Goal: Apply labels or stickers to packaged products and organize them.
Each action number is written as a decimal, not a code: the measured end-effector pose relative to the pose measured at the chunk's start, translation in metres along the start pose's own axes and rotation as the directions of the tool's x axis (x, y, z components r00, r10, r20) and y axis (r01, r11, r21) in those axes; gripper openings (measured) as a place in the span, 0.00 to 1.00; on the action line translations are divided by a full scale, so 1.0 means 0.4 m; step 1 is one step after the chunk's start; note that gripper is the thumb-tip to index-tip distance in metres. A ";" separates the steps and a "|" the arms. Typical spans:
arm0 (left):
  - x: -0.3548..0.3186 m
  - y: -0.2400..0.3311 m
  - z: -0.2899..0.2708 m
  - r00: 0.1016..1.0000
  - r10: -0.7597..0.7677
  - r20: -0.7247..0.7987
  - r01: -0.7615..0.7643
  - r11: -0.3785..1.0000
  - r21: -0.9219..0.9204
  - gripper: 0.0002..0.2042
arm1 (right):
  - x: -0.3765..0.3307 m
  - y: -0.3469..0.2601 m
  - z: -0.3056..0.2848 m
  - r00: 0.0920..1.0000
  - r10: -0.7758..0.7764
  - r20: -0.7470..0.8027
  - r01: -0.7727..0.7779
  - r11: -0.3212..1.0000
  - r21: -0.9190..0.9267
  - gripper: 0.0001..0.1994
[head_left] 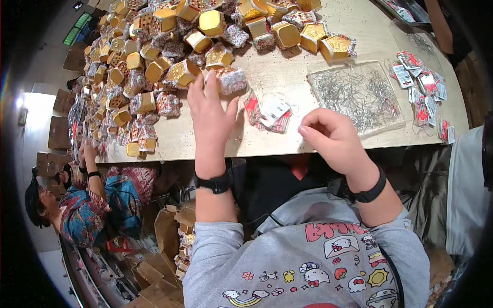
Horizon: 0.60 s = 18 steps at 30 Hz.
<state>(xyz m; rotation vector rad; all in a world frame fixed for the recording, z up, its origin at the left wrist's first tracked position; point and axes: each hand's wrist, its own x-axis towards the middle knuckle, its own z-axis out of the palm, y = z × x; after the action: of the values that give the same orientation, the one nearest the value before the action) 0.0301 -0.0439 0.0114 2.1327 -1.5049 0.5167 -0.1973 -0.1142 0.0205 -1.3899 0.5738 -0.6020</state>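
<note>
My left hand [211, 115] reaches over the table with its fingers stretched and apart. Its fingertips are at the edge of the ornament pile, by a gold and glittery white house-shaped ornament [231, 81]; whether they touch it I cannot tell. My right hand [331, 137] is closed in a pinch above the near part of the table, and anything between its fingertips is too small to make out. Between both hands lies a small stack of red and white tags [269, 113], partly blurred. Beyond my right hand sits a shallow clear tray [354, 134] holding thin metal wire hooks [354, 95].
A large heap of gold-based ornaments [154, 61] covers the table's left and far side. More tags [421, 84] lie at the right. Another person [97, 205] works at the left, and a cardboard box [167, 236] of ornaments stands below the table.
</note>
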 end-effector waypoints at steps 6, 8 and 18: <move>-0.074 0.035 0.008 0.994 0.108 0.030 -0.098 0.966 -0.238 0.20 | -0.034 -0.029 -0.086 0.987 -0.008 -0.162 0.005 1.000 -0.016 0.02; -0.083 0.049 0.020 0.990 0.120 0.070 -0.098 0.961 -0.260 0.20 | -0.040 -0.022 -0.113 0.980 -0.041 -0.197 0.032 0.998 -0.050 0.02; -0.016 0.110 0.025 0.903 0.210 0.375 -0.163 0.975 -0.152 0.16 | -0.012 -0.037 -0.172 0.948 -0.268 -0.173 0.058 0.680 -0.731 0.07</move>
<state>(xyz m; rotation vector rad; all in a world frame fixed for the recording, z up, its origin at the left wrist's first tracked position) -0.0133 -0.0575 0.0069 2.0936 -1.9178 0.0576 -0.2491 -0.1615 0.0286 -2.1481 0.9816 -0.7591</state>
